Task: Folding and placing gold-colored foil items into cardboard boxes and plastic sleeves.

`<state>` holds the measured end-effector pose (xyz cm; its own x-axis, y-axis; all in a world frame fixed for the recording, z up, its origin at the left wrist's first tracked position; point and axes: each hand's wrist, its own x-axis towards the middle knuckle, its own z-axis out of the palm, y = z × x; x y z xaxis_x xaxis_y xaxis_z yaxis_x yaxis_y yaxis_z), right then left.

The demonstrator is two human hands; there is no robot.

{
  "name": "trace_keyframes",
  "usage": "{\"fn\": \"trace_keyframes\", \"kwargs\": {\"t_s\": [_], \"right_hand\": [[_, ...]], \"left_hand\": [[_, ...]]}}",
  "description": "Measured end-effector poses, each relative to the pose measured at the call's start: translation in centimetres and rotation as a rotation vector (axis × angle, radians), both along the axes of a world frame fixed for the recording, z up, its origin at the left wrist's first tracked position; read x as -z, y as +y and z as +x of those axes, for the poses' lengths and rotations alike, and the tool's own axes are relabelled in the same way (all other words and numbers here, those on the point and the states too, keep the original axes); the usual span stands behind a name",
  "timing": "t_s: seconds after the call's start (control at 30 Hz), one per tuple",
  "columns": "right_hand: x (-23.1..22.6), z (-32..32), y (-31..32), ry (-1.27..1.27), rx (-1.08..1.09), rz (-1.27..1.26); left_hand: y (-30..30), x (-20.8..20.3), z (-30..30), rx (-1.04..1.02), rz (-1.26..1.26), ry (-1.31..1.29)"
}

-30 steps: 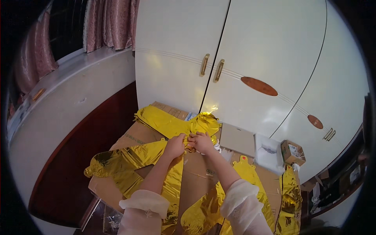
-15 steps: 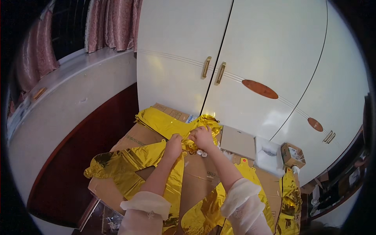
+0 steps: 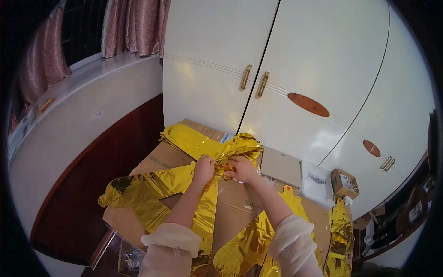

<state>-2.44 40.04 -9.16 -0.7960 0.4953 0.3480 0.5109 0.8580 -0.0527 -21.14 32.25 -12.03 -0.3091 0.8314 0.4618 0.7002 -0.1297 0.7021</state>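
Shiny gold foil balloons, flat and uninflated, lie over cardboard. My left hand is closed at the upper tip of a letter-shaped foil balloon, its fingers pinching the foil. Close to its right, my right hand has its fingers bent around crumpled gold foil, thumb toward the left hand. Behind both hands a folded foil balloon ends in a bunched, puffed part. Small white round pieces lie partly hidden under my right hand. Exactly which foil edges my fingertips hold is hidden.
More gold foil balloons lie in front, one between my forearms and another at the right edge. Beyond the cardboard stand a white foam tray and a small cardboard box. White wardrobe doors rise behind.
My right hand has moved slightly down, its fingers lower on the foil, now covering most of the white round pieces. The bunched foil behind it shows more. My left hand stays nearly in place.
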Motion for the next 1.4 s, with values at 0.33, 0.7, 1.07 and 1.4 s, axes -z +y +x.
{"fn": "trace_keyframes", "kwargs": {"t_s": [0.33, 0.7, 1.07, 1.4], "right_hand": [[1.5, -1.2, 1.8, -0.025, 0.167, -0.039], [-1.0, -3.2, 3.0, -0.206, 0.346, 0.018], [-5.1, -4.4, 1.4, -0.157, 0.201, 0.1], [-4.6, -0.6, -1.9, -0.03, -0.051, 0.129]], "left_hand": [[0.0, 0.4, -0.1, 0.0, 0.005, -0.003], [-0.8, -0.9, 0.3, 0.072, -0.065, 0.06], [-1.3, -0.9, 0.8, 0.013, 0.008, 0.072], [-0.7, -0.9, 0.9, -0.117, 0.093, -0.048]]}}
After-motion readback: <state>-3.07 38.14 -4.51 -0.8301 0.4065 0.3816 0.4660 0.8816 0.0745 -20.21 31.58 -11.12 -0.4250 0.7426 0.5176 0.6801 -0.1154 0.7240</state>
